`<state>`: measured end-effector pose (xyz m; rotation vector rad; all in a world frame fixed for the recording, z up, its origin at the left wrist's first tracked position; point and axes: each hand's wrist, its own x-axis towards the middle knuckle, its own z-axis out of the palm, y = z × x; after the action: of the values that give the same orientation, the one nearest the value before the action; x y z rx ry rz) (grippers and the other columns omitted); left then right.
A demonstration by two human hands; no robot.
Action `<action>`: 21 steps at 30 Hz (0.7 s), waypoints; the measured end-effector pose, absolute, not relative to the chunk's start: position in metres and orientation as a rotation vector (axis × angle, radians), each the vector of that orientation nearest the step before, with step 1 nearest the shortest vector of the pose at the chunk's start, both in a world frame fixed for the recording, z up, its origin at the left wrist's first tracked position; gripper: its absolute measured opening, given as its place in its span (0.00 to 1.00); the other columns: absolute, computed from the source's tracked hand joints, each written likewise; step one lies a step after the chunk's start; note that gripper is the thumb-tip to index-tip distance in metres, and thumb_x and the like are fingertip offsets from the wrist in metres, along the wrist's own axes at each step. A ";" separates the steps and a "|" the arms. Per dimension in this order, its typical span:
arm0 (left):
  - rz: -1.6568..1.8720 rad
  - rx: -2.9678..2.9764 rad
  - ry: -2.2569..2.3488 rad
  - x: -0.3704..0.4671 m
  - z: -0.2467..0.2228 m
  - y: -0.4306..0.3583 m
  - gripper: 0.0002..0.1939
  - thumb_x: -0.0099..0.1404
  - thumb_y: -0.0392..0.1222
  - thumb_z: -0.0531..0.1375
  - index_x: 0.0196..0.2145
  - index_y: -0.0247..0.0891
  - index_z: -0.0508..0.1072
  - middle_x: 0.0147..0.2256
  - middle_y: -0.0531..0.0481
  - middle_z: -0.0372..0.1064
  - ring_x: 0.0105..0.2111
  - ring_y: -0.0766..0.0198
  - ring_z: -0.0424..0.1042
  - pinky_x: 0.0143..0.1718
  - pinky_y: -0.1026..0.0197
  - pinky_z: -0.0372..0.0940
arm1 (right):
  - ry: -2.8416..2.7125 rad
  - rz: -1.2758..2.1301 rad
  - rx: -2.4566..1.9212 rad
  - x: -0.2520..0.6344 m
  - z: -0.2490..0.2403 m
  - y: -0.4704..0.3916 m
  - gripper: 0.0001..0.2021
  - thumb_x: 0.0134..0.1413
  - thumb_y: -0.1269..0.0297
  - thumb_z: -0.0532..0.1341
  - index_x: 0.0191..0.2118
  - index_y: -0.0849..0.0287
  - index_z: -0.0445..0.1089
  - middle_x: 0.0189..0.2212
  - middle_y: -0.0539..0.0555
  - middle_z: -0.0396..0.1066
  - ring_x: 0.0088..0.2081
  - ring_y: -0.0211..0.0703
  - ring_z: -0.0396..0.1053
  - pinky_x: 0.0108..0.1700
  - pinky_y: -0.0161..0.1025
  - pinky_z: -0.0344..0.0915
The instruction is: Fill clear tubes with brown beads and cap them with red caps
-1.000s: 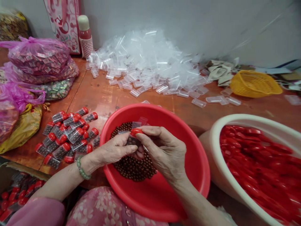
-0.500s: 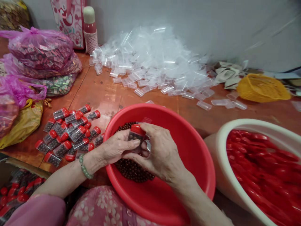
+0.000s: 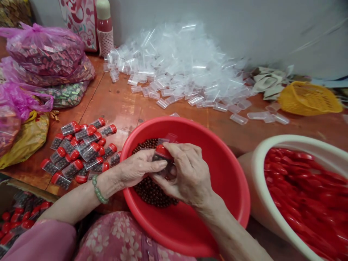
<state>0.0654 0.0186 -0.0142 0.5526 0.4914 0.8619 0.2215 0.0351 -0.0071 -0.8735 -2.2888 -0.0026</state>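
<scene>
My left hand grips a small clear container with a red cap, dark beads showing inside. My right hand wraps the same container from the other side, its thumb and fingers at the cap and lower end. Both hands hover over a red basin, where dark brown round beads lie toward the left. A clear, open-looking plastic piece shows just behind the fingers. Left of the basin, many filled, red-capped containers are heaped on the wooden table.
Empty clear containers form a large pile by the wall. A cream tub of red caps stands right. Purple bags, a bottle and a yellow basket lie around. More filled containers sit lower left.
Both hands have shifted slightly right with the container between them. The right fingers have closed further over its cap. The whole view has moved a little.
</scene>
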 end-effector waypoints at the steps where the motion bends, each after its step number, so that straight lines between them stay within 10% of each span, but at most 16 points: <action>1: 0.876 0.531 0.507 0.065 -0.013 0.019 0.17 0.52 0.48 0.70 0.35 0.33 0.77 0.32 0.48 0.72 0.33 0.67 0.68 0.39 0.64 0.61 | -2.270 0.030 -0.913 0.224 -0.006 0.038 0.31 0.49 0.59 0.63 0.59 0.55 0.57 0.41 0.61 0.72 0.40 0.55 0.72 0.43 0.52 0.67; 21: 0.838 0.377 0.728 0.064 -0.011 0.023 0.26 0.69 0.57 0.49 0.39 0.32 0.76 0.34 0.44 0.76 0.32 0.65 0.72 0.38 0.63 0.63 | -2.136 0.307 -1.075 0.226 -0.020 0.045 0.33 0.45 0.52 0.68 0.55 0.57 0.59 0.45 0.62 0.71 0.44 0.55 0.72 0.45 0.50 0.70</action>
<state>0.0645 0.0234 -0.0106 0.3771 0.7283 0.8380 0.2264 0.0448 -0.0201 -1.0748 -2.1359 0.3065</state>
